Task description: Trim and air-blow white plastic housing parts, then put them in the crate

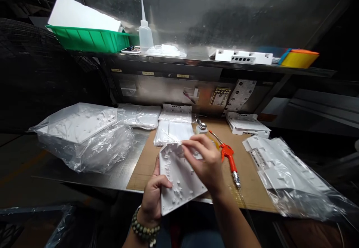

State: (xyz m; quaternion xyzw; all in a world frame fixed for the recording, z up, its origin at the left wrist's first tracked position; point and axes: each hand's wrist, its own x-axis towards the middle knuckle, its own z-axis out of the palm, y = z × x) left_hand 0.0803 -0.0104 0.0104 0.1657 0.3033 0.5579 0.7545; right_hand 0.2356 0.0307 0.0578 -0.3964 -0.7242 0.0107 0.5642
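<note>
Nearest, the left hand, a bead bracelet at its wrist, has its grip closed on the lower left edge of a white moulded plastic housing, held tilted over the front edge of the surface. The right hand reaches over the housing's upper right corner, fingers pinched there; it looks like they hold a small tab or clip, though the detail is too small to be sure. The step in hand seems to be fitting or checking something at that corner, and the next move would call for a steady left grip while the right fingers press or seat precisely. Just beyond lies an orange air blow gun on a cardboard mat. Bagged white housings sit at left and right. Farther back, a shelf carries a green bin and a squeeze bottle.
</note>
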